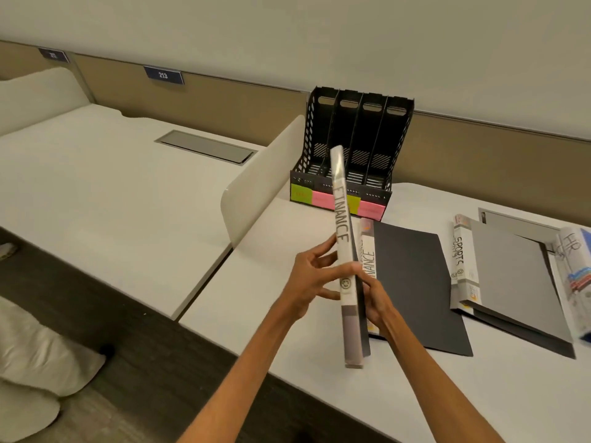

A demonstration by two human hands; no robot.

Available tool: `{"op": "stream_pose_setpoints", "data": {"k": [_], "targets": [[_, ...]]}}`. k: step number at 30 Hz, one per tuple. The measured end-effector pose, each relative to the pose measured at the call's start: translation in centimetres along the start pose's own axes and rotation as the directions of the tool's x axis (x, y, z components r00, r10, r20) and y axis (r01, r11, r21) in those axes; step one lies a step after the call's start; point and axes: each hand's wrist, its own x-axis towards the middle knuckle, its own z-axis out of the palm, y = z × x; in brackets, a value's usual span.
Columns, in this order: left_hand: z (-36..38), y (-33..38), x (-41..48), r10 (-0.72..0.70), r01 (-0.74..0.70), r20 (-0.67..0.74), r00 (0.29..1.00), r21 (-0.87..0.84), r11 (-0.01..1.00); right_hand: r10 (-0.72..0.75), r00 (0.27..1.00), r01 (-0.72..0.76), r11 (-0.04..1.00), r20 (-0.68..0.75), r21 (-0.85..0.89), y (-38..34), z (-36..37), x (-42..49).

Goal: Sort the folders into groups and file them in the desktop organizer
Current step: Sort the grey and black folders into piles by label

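A grey folder with a white spine marked FINANCE (346,251) stands on edge above the desk, spine toward me. My left hand (311,276) grips it from the left and my right hand (374,295) from the right. A second FINANCE folder (415,282), black, lies flat just behind. Further right lies a grey folder marked SPORTS (508,273) on top of a black one, and at the right edge a folder marked HR (572,260). The black desktop organizer (355,148) has several slots, all showing nothing inside, with green and pink sticky labels on its front.
A white divider panel (265,177) separates this desk from the desk on the left, which has a grey cable hatch (206,146). Another hatch (524,225) lies partly under the folders at right. A wall runs behind the organizer.
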Motion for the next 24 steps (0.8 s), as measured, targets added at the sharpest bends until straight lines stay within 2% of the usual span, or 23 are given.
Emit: {"op": "stream_pose_setpoints", "data": {"k": [8,12,15,19,22,24], "targets": [[3.2,0.2,1.6,0.024,-0.025,0.024,0.999,0.033,0.999,0.001,0.997,-0.007,0.996,-0.079,-0.085,-1.1,-2.6,-0.2],[3.4,0.0,3.0,0.023,-0.023,0.027,0.999,0.026,0.999,-0.028,0.988,0.009,0.993,-0.154,-0.118,-1.7,-4.2,0.3],[3.1,-0.2,4.3,0.046,-0.045,-0.029,0.999,0.046,0.998,-0.075,0.96,0.035,0.988,-0.271,-0.153,-2.5,-5.9,0.5],[1.6,-2.0,6.9,0.025,-0.01,-0.137,0.99,0.116,0.993,-0.238,0.845,0.083,0.943,-0.479,-0.322,-3.8,-9.1,0.3],[1.7,-4.6,9.0,-0.104,0.129,-0.131,0.986,0.202,0.971,-0.355,0.702,0.017,0.875,-0.617,-0.484,-5.3,-11.3,-0.5],[2.4,-6.7,10.2,-0.182,0.205,-0.122,0.976,0.209,0.956,-0.432,0.641,-0.028,0.813,-0.635,-0.581,-6.4,-12.5,-1.0]]}}
